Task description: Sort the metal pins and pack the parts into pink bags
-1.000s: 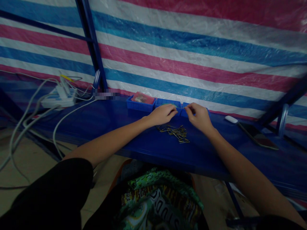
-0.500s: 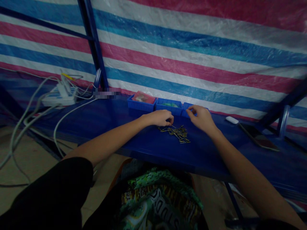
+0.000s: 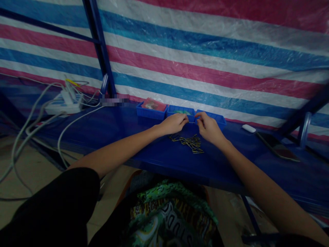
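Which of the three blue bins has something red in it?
The leftmost bin: a reddish piece shows above its rim. The middle bin shows green contents; no red shows in the rightmost bin.

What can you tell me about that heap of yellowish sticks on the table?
The pile of thin, straight sticks looks like brass-coloured metal with darker stretches. They lie loose on the blue table, crossing at many angles, a few trailing left. The pile sits in front of three blue bins; neither the left hand nor the right hand touches it. Finer details are too small to tell.
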Motion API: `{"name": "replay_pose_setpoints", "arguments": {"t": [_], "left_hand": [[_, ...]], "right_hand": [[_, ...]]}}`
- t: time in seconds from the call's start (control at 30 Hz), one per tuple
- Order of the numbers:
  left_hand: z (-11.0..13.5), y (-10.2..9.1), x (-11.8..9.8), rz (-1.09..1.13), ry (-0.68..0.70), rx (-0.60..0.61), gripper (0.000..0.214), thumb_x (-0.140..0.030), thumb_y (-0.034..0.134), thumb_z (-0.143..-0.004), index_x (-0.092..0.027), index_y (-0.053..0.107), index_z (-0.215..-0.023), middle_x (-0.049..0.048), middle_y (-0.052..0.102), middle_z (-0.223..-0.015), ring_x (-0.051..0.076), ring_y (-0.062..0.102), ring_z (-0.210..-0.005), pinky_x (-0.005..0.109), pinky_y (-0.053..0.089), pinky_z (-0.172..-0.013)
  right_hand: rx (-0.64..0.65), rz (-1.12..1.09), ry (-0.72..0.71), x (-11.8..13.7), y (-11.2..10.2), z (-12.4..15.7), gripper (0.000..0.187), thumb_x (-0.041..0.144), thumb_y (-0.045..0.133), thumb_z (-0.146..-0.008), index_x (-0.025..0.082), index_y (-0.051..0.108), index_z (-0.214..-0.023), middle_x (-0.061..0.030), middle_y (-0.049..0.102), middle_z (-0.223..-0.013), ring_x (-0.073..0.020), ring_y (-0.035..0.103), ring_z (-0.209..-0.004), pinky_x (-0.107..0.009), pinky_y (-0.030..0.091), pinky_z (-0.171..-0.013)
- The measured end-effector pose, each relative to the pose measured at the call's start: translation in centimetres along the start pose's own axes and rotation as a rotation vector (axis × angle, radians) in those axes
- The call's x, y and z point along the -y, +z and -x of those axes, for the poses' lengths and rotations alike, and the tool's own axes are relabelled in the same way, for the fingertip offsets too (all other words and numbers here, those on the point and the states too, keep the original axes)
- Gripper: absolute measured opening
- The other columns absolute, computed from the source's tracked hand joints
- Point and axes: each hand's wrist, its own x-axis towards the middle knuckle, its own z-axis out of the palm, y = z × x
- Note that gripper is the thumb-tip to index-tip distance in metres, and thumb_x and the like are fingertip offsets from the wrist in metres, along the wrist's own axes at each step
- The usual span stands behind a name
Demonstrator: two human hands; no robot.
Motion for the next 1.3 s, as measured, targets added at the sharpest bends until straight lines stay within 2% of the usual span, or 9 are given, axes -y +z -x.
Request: {"name": "replay_pose_setpoints", "arguments": {"t": [0.13, 0.33, 0.7, 0.9, 1.07, 1.17, 1.3], "left_hand": [[0.0, 0.1, -0.1, 0.015, 0.0, -0.02, 0.019, -0.018, 0.038, -0.088, -0.015, 0.057, -0.088, 0.0078, 0.063, -0.087, 0.017, 0.056, -0.082, 0.03, 0.042, -0.077], [0.1, 0.0, -0.4, 0.042, 0.025, -0.02, 0.019, -0.018, 0.038, -0.089, -0.015, 0.056, -0.087, 0.0076, 0.063, -0.086, 0.016, 0.056, -0.081, 0.03, 0.042, -0.077], [0.2, -0.1, -1.1, 0.071, 0.015, -0.04, 0.018, -0.018, 0.038, -0.089, -0.015, 0.056, -0.085, 0.0074, 0.063, -0.087, 0.016, 0.057, -0.082, 0.03, 0.042, -0.077], [0.3, -0.5, -1.4, 0.111, -0.003, -0.06, 0.014, -0.027, 0.051, -0.085, -0.015, 0.054, -0.092, 0.005, 0.062, -0.081, 0.015, 0.056, -0.076, 0.029, 0.043, -0.07], [0.4, -0.6, -1.4, 0.102, 0.025, -0.071, 0.011, -0.025, 0.05, -0.086, -0.016, 0.055, -0.09, 0.005, 0.061, -0.083, 0.015, 0.056, -0.077, 0.029, 0.042, -0.071], [0.4, -0.6, -1.3, 0.086, 0.009, -0.086, 0.011, -0.023, 0.046, -0.088, -0.016, 0.054, -0.089, 0.0048, 0.062, -0.083, 0.015, 0.056, -0.078, 0.028, 0.041, -0.071], [0.4, -0.6, -1.3, 0.061, -0.01, -0.125, 0.017, -0.024, 0.041, -0.091, -0.016, 0.055, -0.087, 0.0047, 0.062, -0.081, 0.015, 0.056, -0.076, 0.028, 0.041, -0.069]], "right_hand": [[0.028, -0.031, -0.054, 0.7, 0.4, 0.2, 0.024, 0.014, 0.036, -0.085, 0.018, 0.053, -0.102, -0.0054, 0.06, -0.075, -0.0174, 0.055, -0.065, -0.03, 0.039, -0.06], [-0.007, -0.026, -0.033, 0.5, 0.4, 0.1, 0.022, 0.015, 0.035, -0.086, 0.018, 0.051, -0.101, -0.0069, 0.06, -0.078, -0.0196, 0.056, -0.068, -0.033, 0.04, -0.063], [0.009, -0.018, -0.093, 0.8, 0.7, 0.3, 0.018, 0.012, 0.032, -0.084, 0.019, 0.044, -0.096, -0.0091, 0.058, -0.084, -0.02, 0.056, -0.074, -0.034, 0.041, -0.067], [-0.027, 0.036, -0.033, 0.6, 0.7, 0.3, 0.022, 0.008, 0.034, -0.08, 0.02, 0.04, -0.097, -0.0093, 0.059, -0.086, -0.0206, 0.057, -0.075, -0.034, 0.042, -0.066], [-0.039, -0.003, -0.006, 0.7, 0.6, 0.1, 0.017, 0.013, 0.033, -0.084, 0.019, 0.042, -0.098, -0.0094, 0.059, -0.085, -0.0201, 0.058, -0.074, -0.034, 0.043, -0.066], [-0.042, -0.05, 0.004, 0.7, 0.5, 0.0, 0.017, 0.018, 0.033, -0.086, 0.018, 0.044, -0.099, -0.0066, 0.058, -0.078, -0.018, 0.056, -0.067, -0.032, 0.042, -0.064], [-0.071, -0.085, -0.009, 0.7, 0.3, 0.0, 0.016, 0.023, 0.043, -0.084, 0.017, 0.047, -0.098, -0.0005, 0.052, -0.065, -0.0161, 0.052, -0.06, -0.03, 0.041, -0.06]]}}
